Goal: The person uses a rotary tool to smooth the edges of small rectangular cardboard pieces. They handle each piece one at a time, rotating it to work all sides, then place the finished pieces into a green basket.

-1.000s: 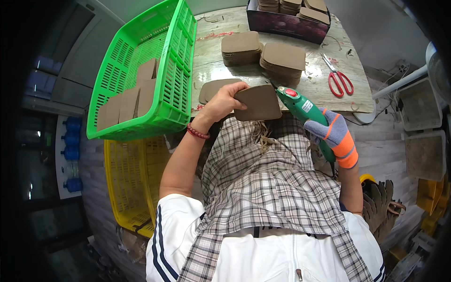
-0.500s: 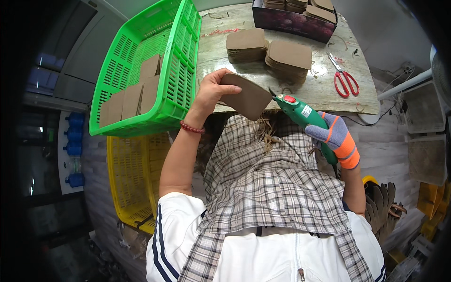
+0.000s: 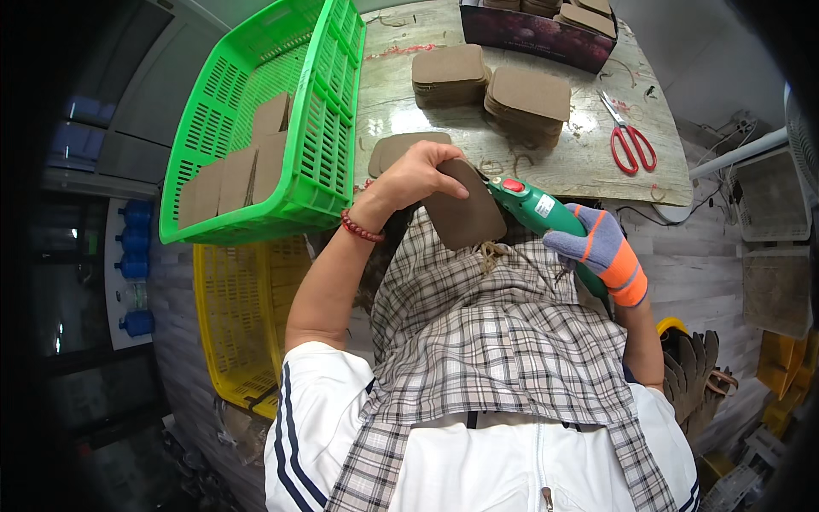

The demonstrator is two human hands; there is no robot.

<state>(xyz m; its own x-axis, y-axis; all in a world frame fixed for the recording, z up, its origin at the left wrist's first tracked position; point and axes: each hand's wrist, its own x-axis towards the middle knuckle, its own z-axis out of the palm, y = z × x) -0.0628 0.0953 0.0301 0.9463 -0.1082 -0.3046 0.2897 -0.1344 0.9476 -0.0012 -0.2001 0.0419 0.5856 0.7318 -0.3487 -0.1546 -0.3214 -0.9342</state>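
Observation:
Between the thumb and fingers of my left hand is a thin brown rounded-corner pad, tilted above my lap. My right hand, in a grey and orange glove, is wrapped round a green handheld power tool with a red switch. The tool's dark tip meets the pad's upper right edge; whether it cuts in I cannot tell. Behind my left hand, a similar brown pad or small pile lies at the table's near edge. Loose brown strands hang over my checked apron.
Two stacks of brown pads stand on the wooden table. Red-handled scissors lie right of them, and a dark box of pads stands behind. At left, a green crate holds pads above a yellow crate.
My left hand has moved right and down, turning the pad more upright against the tool's tip. A pad behind that hand now shows on the table. The tool has shifted slightly left.

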